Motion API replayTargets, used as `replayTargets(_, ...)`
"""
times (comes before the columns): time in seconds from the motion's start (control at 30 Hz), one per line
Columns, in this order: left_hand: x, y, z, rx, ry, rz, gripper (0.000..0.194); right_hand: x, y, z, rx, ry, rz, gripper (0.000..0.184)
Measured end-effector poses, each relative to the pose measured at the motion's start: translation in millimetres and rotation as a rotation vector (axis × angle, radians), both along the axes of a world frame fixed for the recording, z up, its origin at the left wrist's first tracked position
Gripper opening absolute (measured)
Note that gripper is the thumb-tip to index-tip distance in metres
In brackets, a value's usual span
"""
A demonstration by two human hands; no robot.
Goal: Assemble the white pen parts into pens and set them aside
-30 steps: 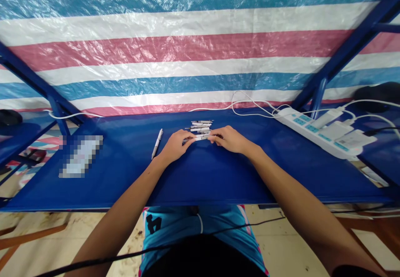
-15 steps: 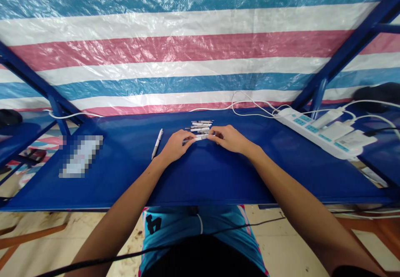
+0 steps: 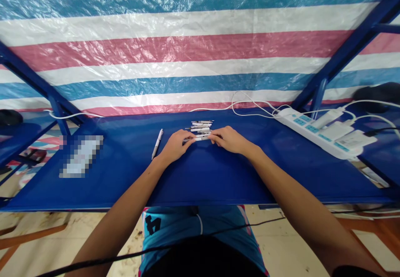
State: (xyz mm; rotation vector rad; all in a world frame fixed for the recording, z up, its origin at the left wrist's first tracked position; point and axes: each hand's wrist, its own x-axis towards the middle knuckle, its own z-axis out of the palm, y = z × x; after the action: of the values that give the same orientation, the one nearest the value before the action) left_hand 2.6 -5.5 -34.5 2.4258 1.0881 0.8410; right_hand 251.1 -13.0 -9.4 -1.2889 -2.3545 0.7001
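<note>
At the centre of the frame, the left hand (image 3: 176, 145) and the right hand (image 3: 230, 140) meet over a white pen (image 3: 202, 137), which lies roughly level between their fingertips. The left hand has thumb and forefinger pinched on its left end, and looks the same as in both earlier pictures. The right hand is nearly closed, thumb and fingertips on the pen's right end; half a second ago its forefinger was arched higher, and it has now settled lower. A dark detail on the barrel, hard to make out in that previous picture, shows again, so the pen may have been turned slightly; the blur leaves this unsure.

Just above the fingers, the row of pens (image 3: 201, 125) is unchanged, as is the single pen (image 3: 157, 144) lying slanted left of centre on the blue table (image 3: 218, 177). The power strip (image 3: 308, 129) at the right of the frame has not moved either. I judge the change to be a small readjustment of grip: the work remains on this one pen, which neither hand has let go.
</note>
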Motion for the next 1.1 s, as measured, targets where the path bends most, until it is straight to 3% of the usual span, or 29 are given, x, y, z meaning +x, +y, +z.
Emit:
replayTargets(0.2,-0.1,-1.0,0.6,-0.002,-0.001,-0.007,0.021,-0.4,-1.1,0.8,-0.016,-0.014,-0.016,0.04)
replayTargets(0.47,0.5,-1.2,1.4,-0.005,-0.013,-0.017,0.023,0.0,-1.2,-0.2,0.017,0.01,-0.019,0.018)
replayTargets(0.9,1.6,-3.2,2.6,-0.003,-0.008,-0.012,0.027,-1.5,-0.9,-1.7,0.009,-0.005,0.033,0.044)
replayTargets(1.1,1.4,-2.5,2.7,-0.019,-0.015,-0.009,0.025,-1.6,-2.0,-0.3,0.002,-0.003,0.009,0.039)
